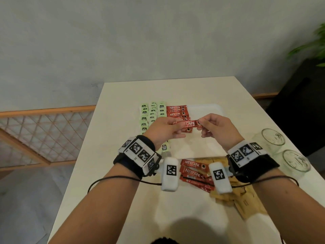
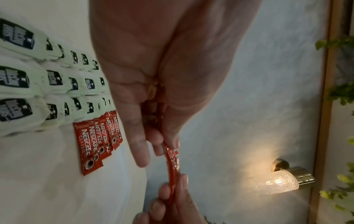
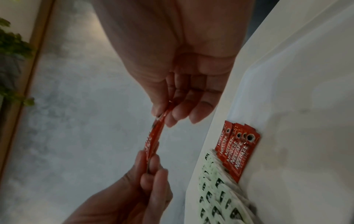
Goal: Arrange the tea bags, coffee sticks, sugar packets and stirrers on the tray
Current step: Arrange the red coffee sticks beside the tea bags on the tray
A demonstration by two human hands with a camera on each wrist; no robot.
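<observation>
Above tray [image 1: 213, 110], hand-held coffee stick [image 1: 187, 124]

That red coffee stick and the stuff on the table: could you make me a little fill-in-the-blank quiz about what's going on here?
1. The red coffee stick is held at its ends by ____ hands, the left hand and the right hand.
2. The tea bags on the tray have wrappers coloured pale ____.
3. The row of coffee sticks on the tray lies to the ____ of the tea bags in the head view.
4. The loose brown sugar packets lie on the ____, not on the tray.

Missing words: both; green; right; table
</observation>
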